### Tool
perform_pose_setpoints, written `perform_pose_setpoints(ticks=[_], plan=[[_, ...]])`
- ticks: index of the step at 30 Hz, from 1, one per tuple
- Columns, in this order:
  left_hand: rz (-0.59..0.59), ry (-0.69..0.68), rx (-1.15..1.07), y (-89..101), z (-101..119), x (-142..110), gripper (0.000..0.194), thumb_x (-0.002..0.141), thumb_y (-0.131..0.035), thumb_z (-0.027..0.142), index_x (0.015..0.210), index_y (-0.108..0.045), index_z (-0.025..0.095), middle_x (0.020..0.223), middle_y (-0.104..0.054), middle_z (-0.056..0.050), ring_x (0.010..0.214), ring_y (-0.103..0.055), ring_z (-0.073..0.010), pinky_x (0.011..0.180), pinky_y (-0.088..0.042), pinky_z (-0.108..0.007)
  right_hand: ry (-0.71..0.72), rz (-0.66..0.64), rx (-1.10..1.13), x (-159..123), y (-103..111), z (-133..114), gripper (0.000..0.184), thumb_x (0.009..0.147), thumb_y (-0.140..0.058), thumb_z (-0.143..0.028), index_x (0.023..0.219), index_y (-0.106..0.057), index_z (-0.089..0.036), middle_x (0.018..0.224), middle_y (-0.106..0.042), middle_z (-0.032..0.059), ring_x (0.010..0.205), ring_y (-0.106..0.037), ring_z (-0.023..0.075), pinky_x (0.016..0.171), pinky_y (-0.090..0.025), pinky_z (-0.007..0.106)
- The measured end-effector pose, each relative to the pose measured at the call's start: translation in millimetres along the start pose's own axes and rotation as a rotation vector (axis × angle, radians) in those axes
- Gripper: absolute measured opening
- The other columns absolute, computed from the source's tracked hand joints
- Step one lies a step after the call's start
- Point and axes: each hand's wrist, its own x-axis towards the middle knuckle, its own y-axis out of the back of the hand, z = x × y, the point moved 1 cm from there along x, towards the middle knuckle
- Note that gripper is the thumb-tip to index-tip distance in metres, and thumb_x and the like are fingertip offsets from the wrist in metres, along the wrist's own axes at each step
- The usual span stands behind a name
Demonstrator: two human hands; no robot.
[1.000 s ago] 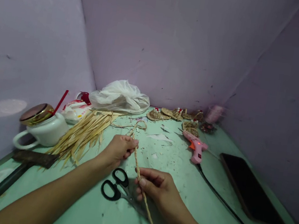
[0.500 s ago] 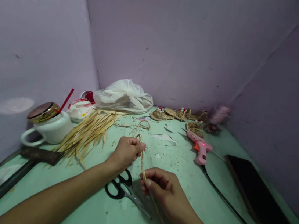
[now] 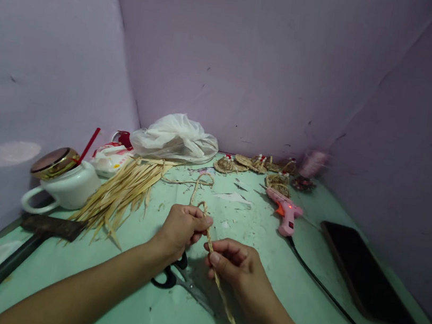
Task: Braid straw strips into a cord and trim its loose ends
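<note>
A thin braided straw cord (image 3: 222, 291) runs from near the bottom edge up between both hands and on to a loose loop (image 3: 201, 181) on the green tabletop. My left hand (image 3: 182, 228) is closed, pinching the cord near its bend. Just to its right, my right hand (image 3: 236, 264) pinches the same cord between thumb and fingers. Black-handled scissors (image 3: 173, 278) lie on the table, partly under my left hand.
A bundle of dried straw strips (image 3: 127, 190) lies left of the hands, beside a white lidded mug (image 3: 62, 183) and a hammer (image 3: 13, 257). Behind are a white plastic bag (image 3: 175, 137) and small woven pieces (image 3: 256, 165). A pink glue gun (image 3: 285, 212) with black cable and a dark phone (image 3: 364, 277) lie right.
Both hands have come closer together and a little nearer to me along the cord. The left hand now partly covers the scissors.
</note>
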Motion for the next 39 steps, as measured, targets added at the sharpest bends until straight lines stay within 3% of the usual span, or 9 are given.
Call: perform_pose_setpoints(ticks=[6, 10, 12, 15, 19, 24, 30, 35, 39], plan=[[-0.19, 0.104, 0.042, 0.9, 5, 3, 0.026, 0.056, -0.061, 0.039, 0.05, -0.05, 0.015, 0.037, -0.044, 0.003, 0.03, -0.031, -0.0055, 0.032, -0.017, -0.019, 0.112, -0.036, 0.007, 0, 3, 0, 0.019, 0.058, -0.073, -0.027, 0.07, -0.069, -0.013, 0.058, -0.063, 0.0026, 0.05, -0.052, 0.0101, 0.05, -0.04, 0.023], [-0.21, -0.199, 0.753, 25.3, 27, -12, 0.026, 0.067, -0.055, 0.033, 0.048, -0.05, 0.015, 0.042, -0.044, 0.002, 0.039, -0.037, -0.0078, 0.04, -0.023, -0.019, -0.015, 0.215, 0.171, 8, 11, 0, 0.022, 0.052, -0.076, -0.023, 0.069, -0.067, -0.012, 0.051, -0.061, 0.0008, 0.041, -0.049, 0.0083, 0.047, -0.044, 0.024], [-0.364, -0.372, 1.138, 34.9, 35, -26, 0.002, 0.064, -0.054, 0.018, 0.063, -0.057, 0.018, 0.057, -0.054, 0.0, 0.051, -0.045, -0.0112, 0.046, -0.029, -0.02, -0.036, 0.258, 0.215, 11, 15, -2, 0.024, 0.05, -0.076, -0.021, 0.069, -0.067, -0.011, 0.051, -0.061, 0.0009, 0.04, -0.049, 0.0079, 0.046, -0.045, 0.024], [-0.558, -0.528, 1.511, 37.1, 32, -48, 0.03, 0.053, -0.051, 0.004, 0.078, -0.054, 0.018, 0.082, -0.058, -0.005, 0.073, -0.051, -0.0188, 0.062, -0.039, -0.027, -0.019, 0.243, 0.247, 12, 16, -6, 0.023, 0.049, -0.076, -0.019, 0.068, -0.066, -0.01, 0.051, -0.061, 0.0011, 0.04, -0.05, 0.0076, 0.045, -0.046, 0.022], [-0.55, -0.583, 1.738, 24.2, 15, -56, 0.042, 0.051, -0.049, 0.001, 0.09, -0.051, 0.017, 0.086, -0.058, -0.01, 0.081, -0.051, -0.0257, 0.072, -0.041, -0.039, -0.023, 0.218, 0.258, 11, 16, -7, 0.022, 0.05, -0.075, -0.019, 0.068, -0.066, -0.011, 0.051, -0.062, 0.0008, 0.039, -0.05, 0.0072, 0.044, -0.045, 0.021], [-0.569, -0.674, 1.753, 24.3, 12, -48, 0.035, 0.053, -0.051, 0.006, 0.086, -0.052, 0.019, 0.074, -0.059, -0.007, 0.068, -0.052, -0.0226, 0.067, -0.04, -0.036, -0.012, 0.223, 0.244, 12, 20, -8, 0.021, 0.051, -0.074, -0.019, 0.068, -0.065, -0.011, 0.051, -0.062, 0.0005, 0.038, -0.051, 0.0072, 0.044, -0.045, 0.021], [-0.772, -0.492, 1.387, 46.8, 49, -38, 0.032, 0.06, -0.044, 0.005, 0.083, -0.054, 0.024, 0.067, -0.057, 0.003, 0.06, -0.05, -0.0129, 0.052, -0.032, -0.021, -0.026, 0.194, 0.233, 15, 24, -11, 0.024, 0.053, -0.072, -0.016, 0.075, -0.065, -0.011, 0.051, -0.061, 0.0001, 0.039, -0.05, 0.0068, 0.044, -0.045, 0.021], [-0.644, -0.497, 1.152, 45.3, 53, -30, 0.037, 0.062, -0.041, 0.005, 0.092, -0.054, 0.023, 0.07, -0.056, 0.004, 0.064, -0.049, -0.0108, 0.058, -0.033, -0.019, -0.053, 0.119, 0.2, 12, 19, -9, 0.02, 0.051, -0.072, -0.019, 0.068, -0.065, -0.011, 0.046, -0.058, -0.0017, 0.034, -0.044, 0.0055, 0.037, -0.041, 0.02], [-0.527, -0.659, 1.241, 37.2, 48, -33, 0.035, 0.067, -0.052, 0.025, 0.102, -0.052, 0.023, 0.086, -0.057, -0.001, 0.077, -0.05, -0.016, 0.068, -0.037, -0.025, -0.075, 0.077, 0.111, 9, 16, -12, 0.02, 0.051, -0.072, -0.024, 0.065, -0.066, -0.012, 0.045, -0.057, -0.0022, 0.032, -0.041, 0.0042, 0.029, -0.032, 0.015]])
